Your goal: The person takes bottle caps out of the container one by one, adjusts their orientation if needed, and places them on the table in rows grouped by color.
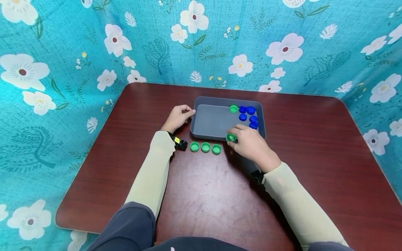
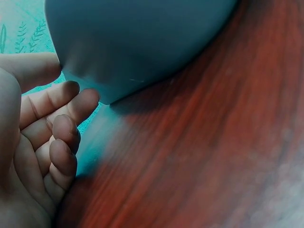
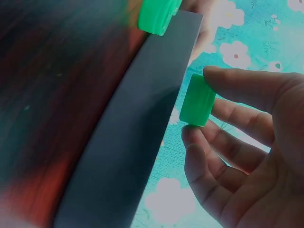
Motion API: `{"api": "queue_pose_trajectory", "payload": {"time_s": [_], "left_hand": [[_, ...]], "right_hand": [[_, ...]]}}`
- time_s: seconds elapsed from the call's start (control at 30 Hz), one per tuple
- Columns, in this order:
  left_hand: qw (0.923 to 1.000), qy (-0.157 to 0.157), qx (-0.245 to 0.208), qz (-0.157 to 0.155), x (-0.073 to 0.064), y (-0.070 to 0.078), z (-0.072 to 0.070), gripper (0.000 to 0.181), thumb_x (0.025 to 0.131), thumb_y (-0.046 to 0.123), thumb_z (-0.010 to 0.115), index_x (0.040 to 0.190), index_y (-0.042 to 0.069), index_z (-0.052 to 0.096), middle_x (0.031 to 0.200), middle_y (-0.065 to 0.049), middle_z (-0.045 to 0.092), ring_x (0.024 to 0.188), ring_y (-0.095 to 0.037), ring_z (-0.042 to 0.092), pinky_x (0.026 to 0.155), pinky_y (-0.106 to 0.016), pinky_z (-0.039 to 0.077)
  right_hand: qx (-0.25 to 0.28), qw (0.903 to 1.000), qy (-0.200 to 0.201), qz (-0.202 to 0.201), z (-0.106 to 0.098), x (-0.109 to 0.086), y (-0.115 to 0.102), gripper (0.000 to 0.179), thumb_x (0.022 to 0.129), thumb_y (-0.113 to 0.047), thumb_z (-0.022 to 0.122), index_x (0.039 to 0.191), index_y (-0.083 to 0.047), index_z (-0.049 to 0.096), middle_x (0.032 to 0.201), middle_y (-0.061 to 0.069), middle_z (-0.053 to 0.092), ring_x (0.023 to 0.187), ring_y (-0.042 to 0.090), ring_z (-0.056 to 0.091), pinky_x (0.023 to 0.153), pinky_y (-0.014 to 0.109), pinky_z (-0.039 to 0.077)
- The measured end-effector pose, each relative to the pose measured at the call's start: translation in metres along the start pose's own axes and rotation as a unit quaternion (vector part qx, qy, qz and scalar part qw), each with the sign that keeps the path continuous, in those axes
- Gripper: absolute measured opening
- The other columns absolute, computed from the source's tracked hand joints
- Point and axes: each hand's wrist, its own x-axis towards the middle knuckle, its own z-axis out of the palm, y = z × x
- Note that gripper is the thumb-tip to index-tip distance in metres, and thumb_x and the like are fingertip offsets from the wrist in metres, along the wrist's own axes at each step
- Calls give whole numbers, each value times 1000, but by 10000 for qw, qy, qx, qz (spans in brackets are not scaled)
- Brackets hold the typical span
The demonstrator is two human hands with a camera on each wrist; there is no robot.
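My right hand (image 1: 249, 143) pinches a green bottle cap (image 3: 198, 99) between thumb and fingertips, right over the near rim of the grey tray (image 1: 213, 137). At the tray's left edge, my left hand (image 1: 178, 118) holds the rim with thumb and fingertips; the left wrist view shows this hand (image 2: 47, 128) at a tray corner. Inside the tray, one green cap (image 1: 233, 109) lies near the back wall, beside several blue caps (image 1: 243, 117) at the right. Three green caps (image 1: 205, 147) stand in a row on the table in front of the tray.
The dark red wooden table (image 1: 201, 202) has rounded corners. Behind it and at both sides hangs a turquoise flowered cloth (image 1: 213, 38). Black wrist cameras (image 1: 180, 143) sit on both forearms, the left one close to the leftmost cap of the row.
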Motion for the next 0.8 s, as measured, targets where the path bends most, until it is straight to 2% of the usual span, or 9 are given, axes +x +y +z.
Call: {"api": "queue_pose_trajectory", "payload": {"time_s": [0.43,0.8], "left_hand": [[10000,30,-27,60,0,-2,1,25,93,36,67,89,11,68,83,-9,64,62,-28,55,61,-37,49],[10000,40,34,28,1,-1,1,27,93,38,66,90,11,67,84,-9,65,63,-29,55,61,-37,49]], "right_hand": [[-113,9990,178,-396,5,-6,3,32,87,-22,75,113,-5,69,107,9,64,93,23,62,78,44,54],[-101,9987,146,-482,5,-7,-2,31,86,-21,76,111,-5,69,108,9,64,91,23,63,78,43,53]]}}
